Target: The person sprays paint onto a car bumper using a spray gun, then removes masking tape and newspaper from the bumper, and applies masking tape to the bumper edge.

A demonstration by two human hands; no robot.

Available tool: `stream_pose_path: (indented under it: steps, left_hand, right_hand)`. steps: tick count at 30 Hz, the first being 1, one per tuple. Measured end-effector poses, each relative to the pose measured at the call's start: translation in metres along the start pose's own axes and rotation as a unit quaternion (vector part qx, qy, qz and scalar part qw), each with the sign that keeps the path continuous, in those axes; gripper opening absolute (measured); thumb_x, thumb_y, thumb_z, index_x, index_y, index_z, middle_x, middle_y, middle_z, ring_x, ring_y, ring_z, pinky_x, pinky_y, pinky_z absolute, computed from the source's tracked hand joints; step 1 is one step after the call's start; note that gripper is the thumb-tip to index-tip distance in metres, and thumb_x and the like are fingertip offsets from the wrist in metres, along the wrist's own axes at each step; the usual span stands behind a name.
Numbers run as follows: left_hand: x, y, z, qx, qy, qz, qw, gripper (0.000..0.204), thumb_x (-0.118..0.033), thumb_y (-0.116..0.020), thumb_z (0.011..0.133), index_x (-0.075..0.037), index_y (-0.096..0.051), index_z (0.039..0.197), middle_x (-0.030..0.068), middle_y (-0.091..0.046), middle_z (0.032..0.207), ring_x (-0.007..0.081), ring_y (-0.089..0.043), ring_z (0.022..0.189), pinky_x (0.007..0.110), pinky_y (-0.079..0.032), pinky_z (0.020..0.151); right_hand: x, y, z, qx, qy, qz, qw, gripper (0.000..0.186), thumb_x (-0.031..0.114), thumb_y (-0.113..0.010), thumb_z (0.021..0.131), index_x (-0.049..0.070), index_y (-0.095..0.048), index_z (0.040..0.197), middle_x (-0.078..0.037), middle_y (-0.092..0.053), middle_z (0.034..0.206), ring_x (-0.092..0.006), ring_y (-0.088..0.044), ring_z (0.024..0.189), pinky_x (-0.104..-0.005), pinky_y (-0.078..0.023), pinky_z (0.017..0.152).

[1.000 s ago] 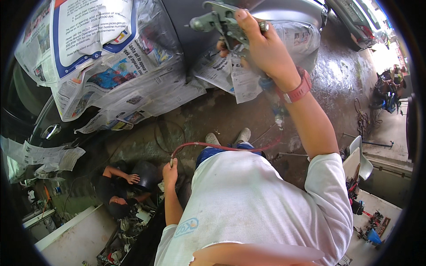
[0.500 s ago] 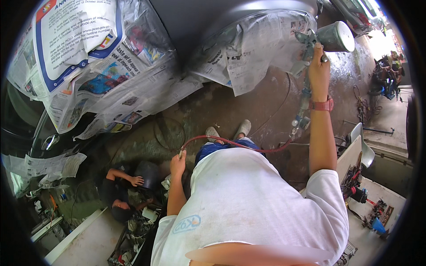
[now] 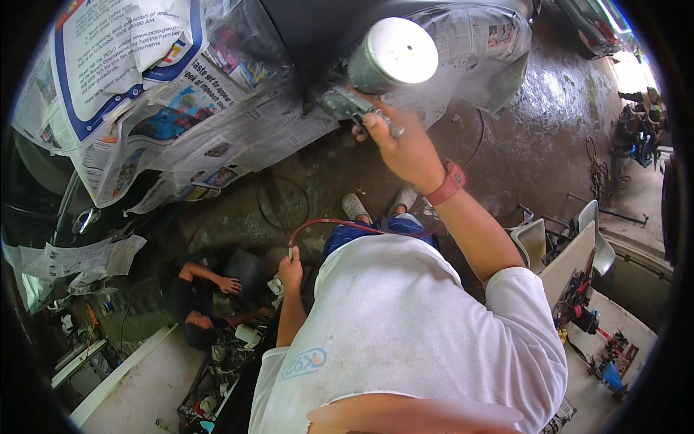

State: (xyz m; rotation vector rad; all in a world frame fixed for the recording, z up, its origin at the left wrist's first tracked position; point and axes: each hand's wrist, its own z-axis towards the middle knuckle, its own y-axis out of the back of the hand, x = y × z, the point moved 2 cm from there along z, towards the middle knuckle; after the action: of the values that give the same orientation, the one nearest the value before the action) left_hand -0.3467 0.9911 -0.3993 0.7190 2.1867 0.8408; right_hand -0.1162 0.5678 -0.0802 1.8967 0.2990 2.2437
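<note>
My right hand [image 3: 408, 148] is closed around the handle of a spray gun [image 3: 350, 105], held out in front of a dark grey car panel [image 3: 311, 32]. A pale round paint cup [image 3: 394, 61] sits on top of the gun, its lid facing up. My left hand [image 3: 290, 269] is low beside my hip, fingers wrapped round a red air hose [image 3: 327, 222]. The hose arches across my waist and passes out of sight toward the right arm. Newspaper sheets [image 3: 253, 119] mask the car at the left, and wrinkled masking film and paper [image 3: 491, 61] drape under the panel's right part.
A person [image 3: 199, 296] in dark clothes is low down at the lower left, beside a cluttered workbench. Coiled hose [image 3: 282, 202] lies on the wet-looking floor. Chairs [image 3: 531, 242] and a tool-strewn white table [image 3: 607, 325] stand at right; another car [image 3: 589, 32] is at the far right.
My right hand has swept the spray gun leftward along the panel, the cup now tilted toward me. My left hand keeps the hose nearly in place. The hose's right end is now hidden.
</note>
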Motion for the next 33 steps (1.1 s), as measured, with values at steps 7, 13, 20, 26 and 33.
stream_pose_path:
  steps: [7, 13, 20, 26, 33]
  left_hand:
    - [-0.006, -0.019, 0.010, 0.029, -0.029, 0.027, 0.999, 0.074, -0.064, -0.057, 0.111, 0.006, -0.080, 0.104, 0.0342, -0.077, 0.105, 0.0578, -0.072, 0.104, 0.063, -0.053, 0.094]
    - [-0.013, -0.019, 0.014, 0.044, -0.046, 0.055, 0.996, 0.073, -0.065, -0.057, 0.110, 0.005, -0.080, 0.105, 0.0340, -0.077, 0.106, 0.0572, -0.072, 0.106, 0.063, -0.054, 0.096]
    - [-0.027, -0.023, 0.003, 0.033, -0.049, 0.094, 0.994, 0.073, -0.065, -0.058, 0.110, 0.003, -0.079, 0.100, 0.0329, -0.077, 0.105, 0.0558, -0.073, 0.104, 0.062, -0.055, 0.094]
    - [-0.038, -0.035, -0.001, 0.062, -0.051, 0.090, 0.993, 0.071, -0.064, -0.059, 0.110, 0.003, -0.080, 0.103, 0.0327, -0.078, 0.106, 0.0560, -0.073, 0.103, 0.062, -0.056, 0.092]
    - [-0.084, -0.048, 0.013, 0.077, -0.091, 0.090, 0.989, 0.069, -0.063, -0.059, 0.110, 0.002, -0.080, 0.105, 0.0326, -0.077, 0.105, 0.0559, -0.073, 0.104, 0.062, -0.055, 0.093]
  right_hand:
    - [-0.024, 0.064, -0.023, -0.214, -0.138, -0.106, 0.961, 0.043, 0.032, -0.060, 0.118, -0.005, -0.073, 0.135, -0.011, -0.083, 0.097, -0.0149, -0.074, 0.084, -0.0339, -0.057, 0.078]
    - [-0.050, 0.034, -0.040, -0.207, -0.038, -0.189, 0.959, 0.033, 0.021, -0.066, 0.112, -0.007, -0.075, 0.128, -0.022, -0.083, 0.105, -0.0298, -0.079, 0.094, -0.0414, -0.059, 0.088]
    - [-0.092, -0.070, -0.021, 0.028, 0.032, -0.197, 0.980, 0.041, 0.039, -0.075, 0.106, 0.005, -0.078, 0.129, -0.024, -0.080, 0.103, -0.0456, -0.076, 0.086, -0.0538, -0.061, 0.080]
    - [-0.089, -0.052, -0.004, 0.038, 0.001, -0.148, 0.988, 0.047, 0.042, -0.072, 0.108, 0.007, -0.076, 0.140, -0.026, -0.079, 0.094, -0.0462, -0.076, 0.085, -0.0536, -0.060, 0.079]
    - [-0.051, 0.126, 0.022, -0.168, -0.043, -0.142, 0.975, 0.048, 0.042, -0.064, 0.116, -0.003, -0.077, 0.123, -0.012, -0.078, 0.081, -0.0200, -0.069, 0.067, -0.0408, -0.056, 0.068]
